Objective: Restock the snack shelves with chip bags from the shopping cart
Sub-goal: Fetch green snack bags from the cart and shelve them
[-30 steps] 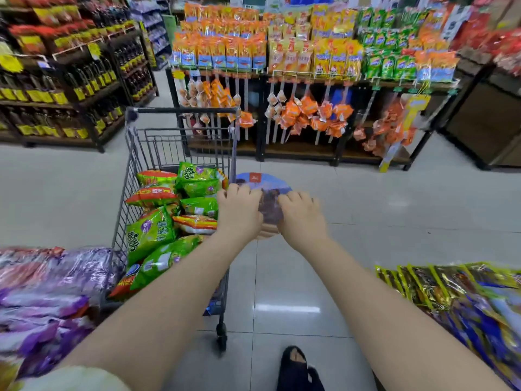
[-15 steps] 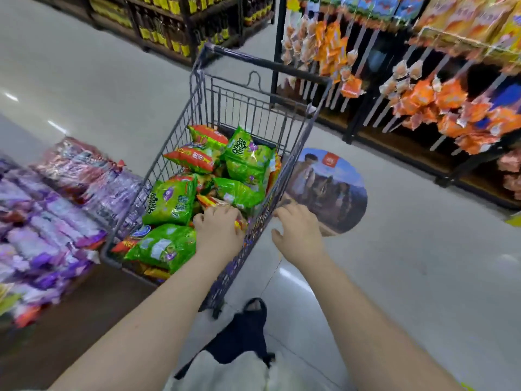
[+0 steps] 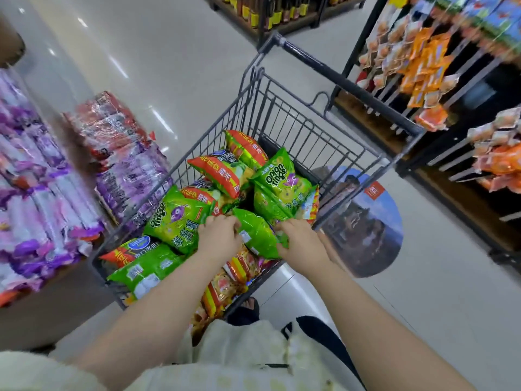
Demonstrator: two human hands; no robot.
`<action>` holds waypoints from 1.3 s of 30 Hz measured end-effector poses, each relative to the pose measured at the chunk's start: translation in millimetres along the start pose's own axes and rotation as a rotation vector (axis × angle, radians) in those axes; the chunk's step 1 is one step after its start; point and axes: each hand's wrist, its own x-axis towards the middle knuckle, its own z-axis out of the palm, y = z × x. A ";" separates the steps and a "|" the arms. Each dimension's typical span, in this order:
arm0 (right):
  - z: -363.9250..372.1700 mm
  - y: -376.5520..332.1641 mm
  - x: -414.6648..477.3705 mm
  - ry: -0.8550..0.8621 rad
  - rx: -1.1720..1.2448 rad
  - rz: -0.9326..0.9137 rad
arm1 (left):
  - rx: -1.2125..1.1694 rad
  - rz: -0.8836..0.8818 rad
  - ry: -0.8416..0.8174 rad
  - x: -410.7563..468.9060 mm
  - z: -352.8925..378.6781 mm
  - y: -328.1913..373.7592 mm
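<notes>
Green chip bag [image 3: 258, 235] lies at the near right of the shopping cart [image 3: 296, 128], on top of the other bags. I hold it at both ends: my left hand [image 3: 218, 238] curls over its left edge and my right hand [image 3: 301, 244] grips its right edge. Onion rings bags [image 3: 279, 179] lie just beyond it. Purple packs [image 3: 42, 193] fill the shelf at left; orange packets [image 3: 423, 60] hang at far right.
</notes>
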 end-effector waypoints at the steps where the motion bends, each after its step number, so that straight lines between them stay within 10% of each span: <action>1: -2.5 6.4 11.0 -0.013 -0.012 0.013 | -0.021 -0.019 -0.017 5.9 1.9 2.9; 9: -10.3 61.4 103.0 -0.327 0.008 0.055 | -0.113 -0.272 -0.141 33.8 48.2 18.5; 17: 6.3 82.9 147.0 -0.584 0.269 0.043 | -0.844 -0.715 0.064 35.6 83.5 69.7; 22: 37.5 96.8 152.6 -0.624 0.358 0.038 | -0.891 -0.967 0.014 40.5 105.3 113.6; 39: -100.1 66.2 235.4 -0.802 0.835 -0.063 | -1.483 -1.077 0.837 -19.9 58.8 92.6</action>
